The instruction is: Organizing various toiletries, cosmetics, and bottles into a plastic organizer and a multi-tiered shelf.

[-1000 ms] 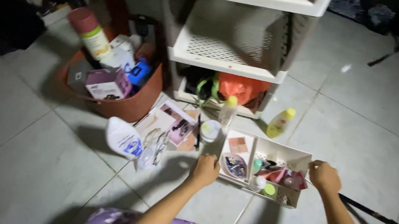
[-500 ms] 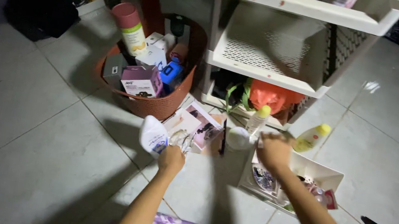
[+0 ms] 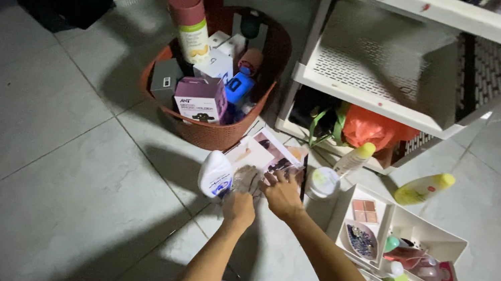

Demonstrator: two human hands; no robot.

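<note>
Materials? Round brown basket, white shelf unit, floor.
Basket: looks like moulded plastic, matte, with a woven-pattern wall.
Shelf unit: probably plastic, off-white, slightly glossy; the shelves are perforated with rows of small holes.
Floor: likely ceramic tile, pale grey and smooth, with grout lines and light reflections.

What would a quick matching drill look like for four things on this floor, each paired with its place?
Things:
1. purple box
2. yellow bottle
3. orange bag
4. round white jar

Places:
A. lying on the tiles right of the shelf unit
B. standing between the right hand and the divided tray
C. upright in the brown basket
D. on the bottom level of the shelf unit

Pairs: 1-C, 2-A, 3-D, 4-B
</note>
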